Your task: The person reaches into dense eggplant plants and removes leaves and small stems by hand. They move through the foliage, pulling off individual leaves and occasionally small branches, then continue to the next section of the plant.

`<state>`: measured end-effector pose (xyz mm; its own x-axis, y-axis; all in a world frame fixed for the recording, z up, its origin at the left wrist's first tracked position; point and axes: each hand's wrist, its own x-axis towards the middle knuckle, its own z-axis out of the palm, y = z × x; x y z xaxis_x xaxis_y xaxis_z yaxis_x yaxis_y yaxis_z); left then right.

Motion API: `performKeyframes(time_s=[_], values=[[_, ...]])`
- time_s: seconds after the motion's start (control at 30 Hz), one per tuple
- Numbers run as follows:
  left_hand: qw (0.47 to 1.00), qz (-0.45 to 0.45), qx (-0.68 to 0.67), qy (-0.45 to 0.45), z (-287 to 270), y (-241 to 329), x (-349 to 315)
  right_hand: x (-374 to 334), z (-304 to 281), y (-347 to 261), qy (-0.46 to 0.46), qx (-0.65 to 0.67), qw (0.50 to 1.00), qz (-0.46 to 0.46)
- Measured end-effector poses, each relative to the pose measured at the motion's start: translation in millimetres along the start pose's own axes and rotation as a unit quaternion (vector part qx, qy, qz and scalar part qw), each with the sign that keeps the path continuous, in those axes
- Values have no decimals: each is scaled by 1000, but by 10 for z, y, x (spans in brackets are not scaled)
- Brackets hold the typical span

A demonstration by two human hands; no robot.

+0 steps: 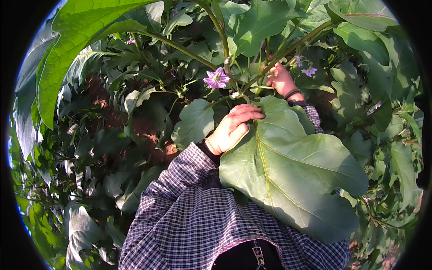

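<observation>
In the head view, a broad, lobed leaf (297, 184) spreads below the hands, over the front of the person's checked shirt (180, 229). Its surface is matte green and gently buckled, with raised yellowish veins and a wavy edge. The shirt's woven cloth wrinkles at the sleeves; a metal zipper (258, 255) shows at the lower edge. Overhead, smooth round stems (297, 45) fork in a V, and a purple, star-shaped flower (217, 78) with pointed petals sits just above the left hand (233, 128).

The leaf's long axis slants from the left hand down and to the right, its free end toward the person's body. The left hand's fingers lie together, touching the leaf's upper end; I cannot tell whether they pinch it. The right hand (282, 80) reaches in behind a stem, fingertips partly hidden, so its grip cannot be told.
</observation>
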<state>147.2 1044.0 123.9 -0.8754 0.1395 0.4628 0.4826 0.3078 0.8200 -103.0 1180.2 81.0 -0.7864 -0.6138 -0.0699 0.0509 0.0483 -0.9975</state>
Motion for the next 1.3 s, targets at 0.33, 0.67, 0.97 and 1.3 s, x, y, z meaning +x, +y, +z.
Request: performKeyframes(time_s=[0.33,0.67,0.97,1.3], values=[[999,-23,-13,-26,-31,-20,-5,-285,-571,-690,247,-431,808,-319],[1000,-23,-14,-12,14,-38,-20,-159,-835,-548,108,-706,699,-30],[998,-26,-11,-54,-94,-9,19,-428,-537,-971,410,-200,863,-219],[999,13,-36,-37,-79,-133,40,-127,-119,-2252,4,-89,966,-245]])
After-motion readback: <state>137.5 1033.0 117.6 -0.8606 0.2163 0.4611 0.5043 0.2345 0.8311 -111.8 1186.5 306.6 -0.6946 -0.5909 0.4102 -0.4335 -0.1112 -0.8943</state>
